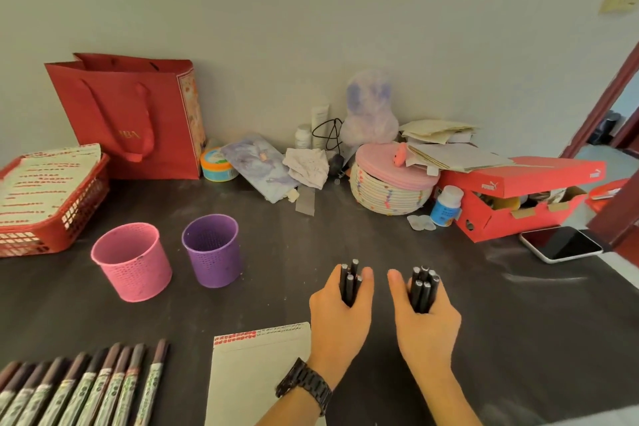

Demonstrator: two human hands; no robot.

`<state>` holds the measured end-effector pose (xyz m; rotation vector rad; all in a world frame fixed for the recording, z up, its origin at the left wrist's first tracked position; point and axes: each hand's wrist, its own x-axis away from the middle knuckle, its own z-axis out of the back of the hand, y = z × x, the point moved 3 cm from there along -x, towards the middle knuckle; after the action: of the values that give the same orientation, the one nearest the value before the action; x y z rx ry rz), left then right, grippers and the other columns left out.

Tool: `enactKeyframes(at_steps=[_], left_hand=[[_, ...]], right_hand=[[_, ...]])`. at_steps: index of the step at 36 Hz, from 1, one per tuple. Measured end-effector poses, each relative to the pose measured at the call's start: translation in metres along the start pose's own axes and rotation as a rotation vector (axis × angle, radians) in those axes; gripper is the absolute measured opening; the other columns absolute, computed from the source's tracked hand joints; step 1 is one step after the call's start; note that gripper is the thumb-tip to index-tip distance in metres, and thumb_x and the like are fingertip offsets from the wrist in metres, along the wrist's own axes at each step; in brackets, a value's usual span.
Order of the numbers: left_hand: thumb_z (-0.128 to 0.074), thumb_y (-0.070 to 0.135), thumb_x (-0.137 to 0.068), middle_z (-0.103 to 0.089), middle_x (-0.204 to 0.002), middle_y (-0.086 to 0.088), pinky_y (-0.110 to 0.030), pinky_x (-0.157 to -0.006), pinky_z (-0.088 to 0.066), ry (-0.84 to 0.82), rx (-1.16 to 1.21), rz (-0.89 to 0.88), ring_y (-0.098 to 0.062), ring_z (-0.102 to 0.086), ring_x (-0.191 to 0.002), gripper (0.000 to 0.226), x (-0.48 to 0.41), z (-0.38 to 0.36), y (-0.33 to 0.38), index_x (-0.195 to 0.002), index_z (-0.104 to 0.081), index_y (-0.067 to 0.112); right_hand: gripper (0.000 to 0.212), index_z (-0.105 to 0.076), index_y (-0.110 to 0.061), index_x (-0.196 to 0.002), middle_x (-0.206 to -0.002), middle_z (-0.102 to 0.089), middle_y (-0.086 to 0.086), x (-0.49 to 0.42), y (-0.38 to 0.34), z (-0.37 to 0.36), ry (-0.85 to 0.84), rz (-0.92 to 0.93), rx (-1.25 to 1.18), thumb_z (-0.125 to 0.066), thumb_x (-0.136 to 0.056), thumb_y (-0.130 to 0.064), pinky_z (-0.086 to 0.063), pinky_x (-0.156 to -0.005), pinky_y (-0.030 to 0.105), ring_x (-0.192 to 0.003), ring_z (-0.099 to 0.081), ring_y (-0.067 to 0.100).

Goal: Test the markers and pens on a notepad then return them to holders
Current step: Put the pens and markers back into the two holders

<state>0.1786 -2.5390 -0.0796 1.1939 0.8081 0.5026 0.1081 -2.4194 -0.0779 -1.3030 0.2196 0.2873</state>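
My left hand [340, 315] grips a bunch of black pens [350, 282] upright over the dark table. Beside it my right hand [427, 322] grips a second, larger bunch of black pens [423, 289], also upright. A notepad [256, 370] lies at the front, partly under my left forearm. Left of it, several markers [86, 391] lie side by side in a row. Two perforated holders stand further back on the left with nothing showing above their rims: a pink holder [133, 263] and a purple holder [212, 254].
A red basket of papers [45, 197] and a red gift bag [135, 117] stand at the back left. Along the wall sit a woven basket with a pink lid [390, 183], a red shoebox [518, 197], bottles and papers. A phone [562, 244] lies at the right edge.
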Motion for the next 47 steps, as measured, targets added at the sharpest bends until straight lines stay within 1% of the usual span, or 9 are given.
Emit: enactKeyframes(at_steps=[8, 13, 17, 21, 24, 28, 35, 43, 47], left_hand=[[-0.046, 0.066, -0.087, -0.058, -0.060, 0.016, -0.009, -0.049, -0.037, -0.041, -0.060, -0.027, -0.004, -0.055, -0.053, 0.034, 0.006, -0.004, -0.005, -0.072, -0.053, 0.036], [-0.048, 0.069, -0.085, -0.045, -0.051, 0.009, -0.015, -0.048, -0.036, 0.017, 0.096, 0.060, -0.004, -0.040, -0.046, 0.041, -0.010, 0.011, 0.000, -0.061, -0.049, 0.035], [-0.049, 0.077, -0.080, -0.043, -0.054, 0.007, -0.028, -0.053, -0.039, 0.047, 0.218, 0.153, -0.010, -0.041, -0.052, 0.049, -0.034, 0.042, 0.008, -0.060, -0.048, 0.032], [-0.044, 0.074, -0.083, -0.052, -0.053, 0.003, -0.018, -0.050, -0.045, 0.148, 0.254, 0.079, -0.011, -0.049, -0.049, 0.055, -0.065, 0.090, 0.024, -0.061, -0.053, 0.025], [-0.038, 0.070, -0.090, -0.068, -0.062, 0.000, -0.025, -0.060, -0.053, 0.239, 0.224, 0.039, -0.020, -0.062, -0.061, 0.057, -0.090, 0.130, 0.033, -0.059, -0.064, 0.030], [-0.044, 0.054, -0.098, -0.076, -0.082, -0.006, -0.039, -0.076, -0.055, 0.315, 0.343, 0.077, -0.020, -0.073, -0.078, 0.042, -0.119, 0.175, 0.039, -0.071, -0.065, 0.030], [-0.048, 0.043, -0.099, -0.076, -0.096, -0.009, -0.035, -0.078, -0.049, 0.333, 0.507, 0.199, -0.024, -0.074, -0.089, 0.032, -0.155, 0.212, 0.023, -0.097, -0.059, 0.013], [-0.049, 0.041, -0.099, -0.076, -0.096, -0.013, -0.034, -0.083, -0.055, 0.209, 0.467, 0.202, -0.027, -0.074, -0.092, 0.036, -0.164, 0.208, 0.009, -0.098, -0.061, 0.007], [-0.048, 0.038, -0.102, -0.077, -0.096, -0.007, -0.034, -0.083, -0.055, 0.142, 0.377, 0.224, -0.021, -0.074, -0.090, 0.032, -0.162, 0.207, 0.000, -0.105, -0.063, 0.010]], right_hand=[[0.028, -0.054, -0.038, -0.071, -0.059, -0.059, -0.011, 0.011, 0.019, -0.007, -0.092, 0.088, 0.112, -0.060, -0.083, -0.062, -0.039, -0.044, 0.011, -0.048, -0.054, 0.007], [0.042, -0.053, -0.033, -0.061, -0.050, -0.052, -0.010, -0.002, 0.004, -0.008, 0.025, -0.030, -0.023, -0.060, -0.078, -0.071, -0.039, -0.046, 0.011, -0.043, -0.048, 0.002], [0.057, -0.053, -0.023, -0.060, -0.048, -0.048, 0.000, -0.012, -0.016, -0.029, -0.108, -0.192, -0.232, -0.063, -0.073, -0.078, -0.043, -0.045, 0.028, -0.044, -0.047, 0.014], [0.046, -0.058, -0.030, -0.053, -0.050, -0.050, -0.006, -0.017, -0.048, -0.061, -0.203, -0.228, -0.398, -0.061, -0.075, -0.071, -0.045, -0.062, 0.034, -0.048, -0.054, 0.012], [0.042, -0.060, -0.033, -0.050, -0.055, -0.053, -0.006, -0.021, -0.072, -0.091, -0.264, -0.305, -0.558, -0.064, -0.074, -0.067, -0.047, -0.071, 0.037, -0.053, -0.056, 0.010], [0.030, -0.063, -0.026, -0.070, -0.059, -0.059, -0.005, -0.024, -0.104, -0.132, -0.339, -0.394, -0.764, -0.069, -0.077, -0.054, -0.048, -0.072, 0.036, -0.055, -0.060, 0.009], [0.015, -0.062, -0.007, -0.101, -0.064, -0.063, 0.000, -0.023, -0.145, -0.200, -0.398, -0.440, -0.893, -0.061, -0.099, -0.022, -0.051, -0.074, 0.036, -0.062, -0.061, 0.013], [0.018, -0.069, -0.017, -0.085, -0.069, -0.071, 0.001, -0.011, -0.160, -0.245, -0.424, -0.311, -0.752, -0.061, -0.100, -0.022, -0.055, -0.078, 0.033, -0.069, -0.069, 0.013], [0.017, -0.070, -0.027, -0.084, -0.071, -0.071, -0.003, -0.005, -0.153, -0.259, -0.422, -0.190, -0.630, -0.062, -0.099, -0.030, -0.054, -0.067, 0.019, -0.073, -0.070, 0.009]])
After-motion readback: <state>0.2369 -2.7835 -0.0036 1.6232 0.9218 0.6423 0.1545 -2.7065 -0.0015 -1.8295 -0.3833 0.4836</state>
